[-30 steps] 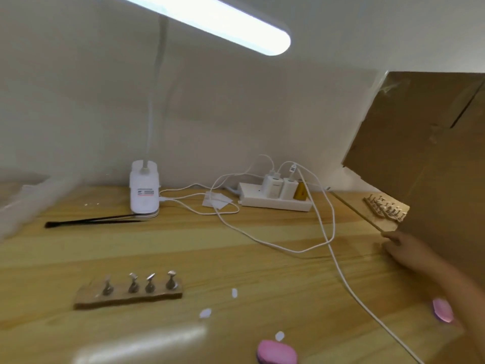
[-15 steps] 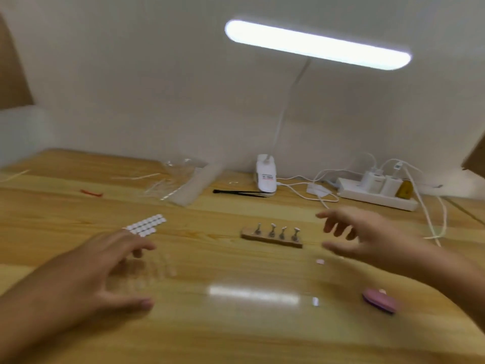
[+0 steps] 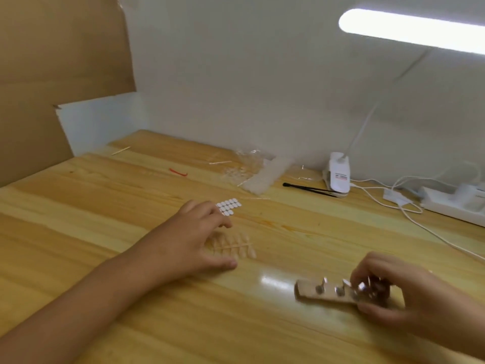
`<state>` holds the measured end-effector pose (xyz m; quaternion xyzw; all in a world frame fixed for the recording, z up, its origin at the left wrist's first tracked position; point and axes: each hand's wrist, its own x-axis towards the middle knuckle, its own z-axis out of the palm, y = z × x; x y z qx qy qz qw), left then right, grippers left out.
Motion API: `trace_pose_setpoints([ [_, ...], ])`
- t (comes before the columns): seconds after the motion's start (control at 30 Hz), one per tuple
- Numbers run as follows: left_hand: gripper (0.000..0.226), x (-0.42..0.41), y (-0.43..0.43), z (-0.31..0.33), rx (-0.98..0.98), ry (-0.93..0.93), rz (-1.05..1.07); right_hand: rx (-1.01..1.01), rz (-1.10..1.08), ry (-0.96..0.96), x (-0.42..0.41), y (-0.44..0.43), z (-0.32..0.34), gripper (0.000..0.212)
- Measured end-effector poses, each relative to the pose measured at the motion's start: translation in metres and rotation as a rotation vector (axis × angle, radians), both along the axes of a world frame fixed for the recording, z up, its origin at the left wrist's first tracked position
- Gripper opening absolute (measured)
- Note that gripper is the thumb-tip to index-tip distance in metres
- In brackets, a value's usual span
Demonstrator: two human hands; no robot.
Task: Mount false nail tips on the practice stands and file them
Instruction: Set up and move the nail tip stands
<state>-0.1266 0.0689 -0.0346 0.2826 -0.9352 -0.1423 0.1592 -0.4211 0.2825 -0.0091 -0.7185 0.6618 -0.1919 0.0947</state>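
Observation:
A wooden base with several small metal practice stands [image 3: 324, 291] lies on the table at the lower right, blurred by motion. My right hand [image 3: 388, 292] grips its right end, fingers curled over it. My left hand [image 3: 194, 237] rests on the table at the centre, fingers spread and touching a clear strip of false nail tips [image 3: 236, 245]. Just beyond its fingertips lies a sheet of white adhesive tabs [image 3: 228, 205].
A clip lamp base [image 3: 339, 174] and black tweezers [image 3: 309, 189] sit at the back, with a white power strip [image 3: 456, 203] and cables to the right. Crumpled clear packaging [image 3: 246, 169] lies near the wall. Cardboard [image 3: 52, 74] stands at the left.
The view has swung left. My right hand has come down and taken hold of the stand base, which now lies nearer. My left hand has moved forward onto the nail tips.

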Motion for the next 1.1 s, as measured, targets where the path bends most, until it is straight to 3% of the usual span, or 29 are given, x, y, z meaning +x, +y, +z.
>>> trace_pose_setpoints([
  [0.1,0.075,-0.001,0.002,-0.001,-0.015,-0.008,0.027,-0.036,0.077,0.046,0.01,0.015,-0.002,0.022],
  [0.23,0.051,-0.005,0.003,-0.006,0.021,0.076,0.042,-0.019,0.101,0.086,0.006,0.02,0.005,0.045],
  [0.3,0.043,-0.007,0.005,-0.008,0.03,0.098,0.033,-0.051,0.048,0.046,0.006,0.022,0.011,0.054],
  [0.43,0.046,-0.008,0.006,-0.005,0.07,0.113,-0.001,-0.147,0.008,-0.088,0.02,0.014,0.023,0.051],
  [0.57,0.051,-0.009,0.004,-0.004,0.08,0.129,0.022,0.019,0.007,-0.139,0.045,-0.029,0.026,0.045],
  [0.67,0.049,-0.009,0.004,-0.006,0.089,0.137,0.049,0.221,-0.032,0.014,0.069,-0.078,0.019,0.057],
  [0.73,0.049,-0.009,0.004,-0.007,0.099,0.128,0.054,0.229,-0.027,0.103,0.084,-0.104,0.009,0.06],
  [0.97,0.067,-0.006,0.002,0.0,0.071,-0.015,0.1,0.199,-0.025,0.038,0.09,-0.128,0.004,0.027],
  [1.1,0.087,0.0,0.0,0.006,0.002,-0.078,0.146,0.179,-0.049,0.048,0.087,-0.117,0.007,0.022],
])
